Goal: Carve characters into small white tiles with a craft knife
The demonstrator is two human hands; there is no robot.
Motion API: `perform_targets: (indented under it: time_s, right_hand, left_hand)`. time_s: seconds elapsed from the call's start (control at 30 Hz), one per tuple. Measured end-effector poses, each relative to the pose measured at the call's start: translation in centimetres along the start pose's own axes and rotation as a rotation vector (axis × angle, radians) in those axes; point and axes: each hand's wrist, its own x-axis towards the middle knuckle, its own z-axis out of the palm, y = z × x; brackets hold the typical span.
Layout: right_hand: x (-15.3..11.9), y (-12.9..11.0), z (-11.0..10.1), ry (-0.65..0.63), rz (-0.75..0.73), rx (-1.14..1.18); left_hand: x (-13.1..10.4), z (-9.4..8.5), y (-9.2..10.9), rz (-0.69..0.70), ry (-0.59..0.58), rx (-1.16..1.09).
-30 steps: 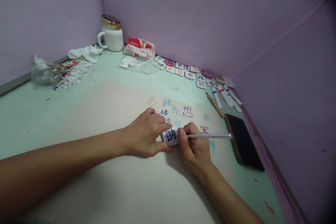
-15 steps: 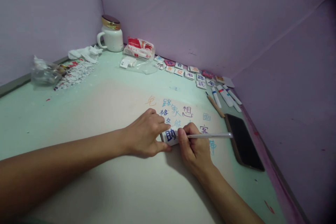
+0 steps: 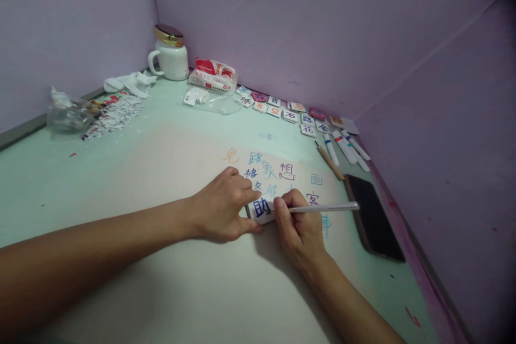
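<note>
A small white block point(image 3: 264, 219) with a blue written character lies on the light board on the table. My left hand point(image 3: 226, 207) grips it from the left, with the thumb at its near edge and the index finger at its far edge. My right hand point(image 3: 300, 226) is closed around a slim silver pen-shaped tool point(image 3: 330, 207). The tool's shaft points right, and its dark tip touches or hovers just over the block's character; I cannot tell which. Coloured handwritten characters point(image 3: 287, 171) on the board surround both hands, some partly covered by the fingers.
A phone point(image 3: 374, 220) lies to the right, near a wooden-handled tool point(image 3: 330, 161) and several white markers point(image 3: 344, 147). Carved character blocks point(image 3: 290, 116) line the back wall. Further left stand a tissue pack point(image 3: 213, 75), a lidded mug point(image 3: 172, 59), white shavings point(image 3: 115, 115) and a plastic bag point(image 3: 68, 113).
The tool's tip has shifted slightly at the lower right of the blue character, and its rear end has moved a touch right. The left hand keeps its grip on the block.
</note>
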Motion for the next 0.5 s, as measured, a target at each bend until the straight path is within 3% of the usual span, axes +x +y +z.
perform_targets:
  time_s: [0.17,0.5]
  right_hand:
    - [-0.16,0.08,-0.32,0.147,0.132,0.078]
    - [0.18,0.67,-0.37,0.017,0.072,0.077]
  left_hand:
    - [-0.09,0.11,-0.15,0.014,0.004,-0.004]
    - [-0.11,0.32,-0.36,0.016,0.017,0.002]
